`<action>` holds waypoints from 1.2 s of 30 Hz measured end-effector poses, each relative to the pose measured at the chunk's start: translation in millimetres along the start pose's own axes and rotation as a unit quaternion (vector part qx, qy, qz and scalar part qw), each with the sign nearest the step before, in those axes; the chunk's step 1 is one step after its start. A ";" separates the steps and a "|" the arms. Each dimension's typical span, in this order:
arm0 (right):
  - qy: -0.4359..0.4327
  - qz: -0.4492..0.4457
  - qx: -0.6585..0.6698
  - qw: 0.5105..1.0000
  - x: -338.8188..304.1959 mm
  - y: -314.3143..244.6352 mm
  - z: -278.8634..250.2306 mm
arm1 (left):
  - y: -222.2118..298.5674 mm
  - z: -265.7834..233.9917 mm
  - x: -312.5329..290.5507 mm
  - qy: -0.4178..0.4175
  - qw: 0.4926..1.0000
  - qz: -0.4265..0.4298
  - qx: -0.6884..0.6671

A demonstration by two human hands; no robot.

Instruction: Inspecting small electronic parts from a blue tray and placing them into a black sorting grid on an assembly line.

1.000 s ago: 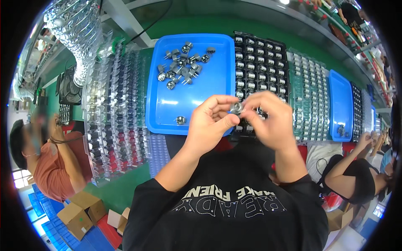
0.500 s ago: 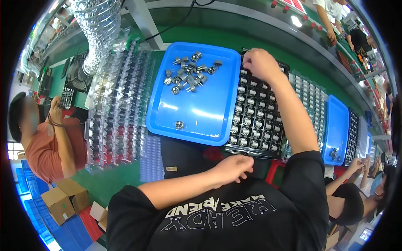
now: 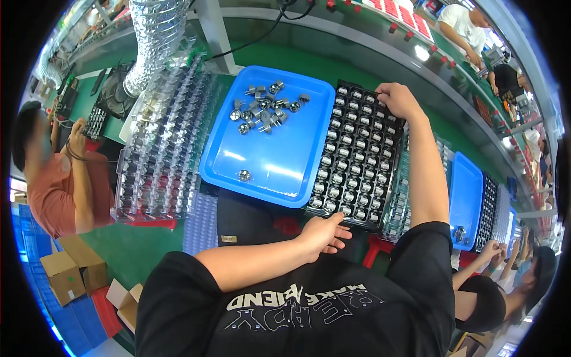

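A black compartment tray (image 3: 357,146) holds rows of small silver cylindrical parts in front of me. My right hand (image 3: 399,100) is at its far right corner, fingers curled and pinched together over the end cells; whatever they hold is hidden. Close to the tray's near edge is my left hand (image 3: 324,237), its fingers apart and nothing visible in it. The left thumb reaches the near rim, though contact is hard to make out. On the left, a shallow blue tray (image 3: 262,163) contains a heap of loose silver motor-like parts (image 3: 266,109) and one lone part (image 3: 244,175) near its front.
Stacked clear plastic trays (image 3: 160,143) stand at the left beneath a silver duct hose (image 3: 156,47). Another blue tray (image 3: 467,199) lies to the right. Co-workers sit on both sides, one in a reddish shirt (image 3: 65,190). Cardboard boxes (image 3: 71,271) are at lower left.
My right hand has moved from the tray's far left corner to its far right corner, uncovering the far rows. My left hand has come nearer the tray's front rim. The view has shifted slightly.
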State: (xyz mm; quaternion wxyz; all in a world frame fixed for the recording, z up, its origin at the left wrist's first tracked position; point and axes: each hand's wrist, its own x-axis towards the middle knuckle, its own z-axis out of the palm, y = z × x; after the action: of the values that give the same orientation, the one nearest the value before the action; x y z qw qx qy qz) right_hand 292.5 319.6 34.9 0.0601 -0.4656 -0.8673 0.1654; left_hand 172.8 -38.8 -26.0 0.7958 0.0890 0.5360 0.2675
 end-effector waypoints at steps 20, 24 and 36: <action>0.215 0.160 -0.082 0.960 -55.1 122.4 -120.3 | 226.0 3.7 2.4 0.123 0.879 0.260 0.382; 0.249 0.228 -0.047 0.940 -17.9 149.3 -105.5 | 334.0 -24.5 40.2 0.342 0.738 0.344 0.469; 0.261 0.321 0.055 0.909 68.4 113.2 16.1 | 464.8 -123.9 154.0 0.401 0.609 0.309 0.611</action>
State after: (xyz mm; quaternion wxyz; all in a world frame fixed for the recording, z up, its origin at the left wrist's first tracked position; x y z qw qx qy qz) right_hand 339.3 430.5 -22.5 0.2540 -0.7414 -0.6138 0.0956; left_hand -49.0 414.4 -1.7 0.1322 0.5986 0.7813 0.1175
